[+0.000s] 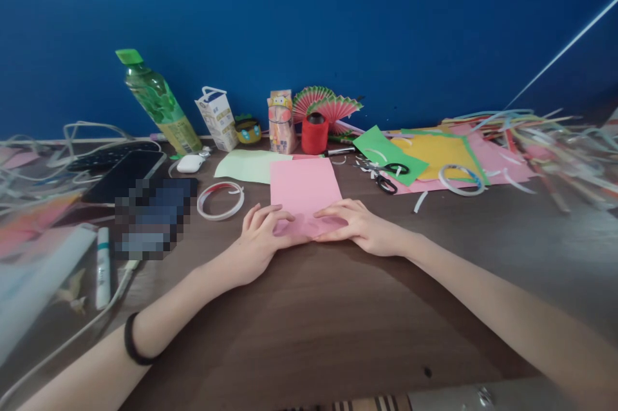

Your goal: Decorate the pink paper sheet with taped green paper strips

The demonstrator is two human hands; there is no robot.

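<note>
A pink sheet of paper (305, 184) lies flat on the dark wooden table, in front of me. Its near edge is between my two hands. My left hand (264, 235) grips the lower left part of the sheet, thumb along the near edge and fingers bent above it. On the lower right part, my right hand (360, 225) does the same, its thumb tip close to the left one. Behind the sheet, a pale green paper (248, 166) reaches out to the left.
Tape rolls (221, 201) (461, 180) flank the sheet. Black scissors (387, 183) lie by green paper (381, 152) at the right. A leaning bottle (157, 102), a carton (218, 120) and a red spool (315, 134) stand along the blue wall. A phone (154, 218) and marker (103, 269) lie left.
</note>
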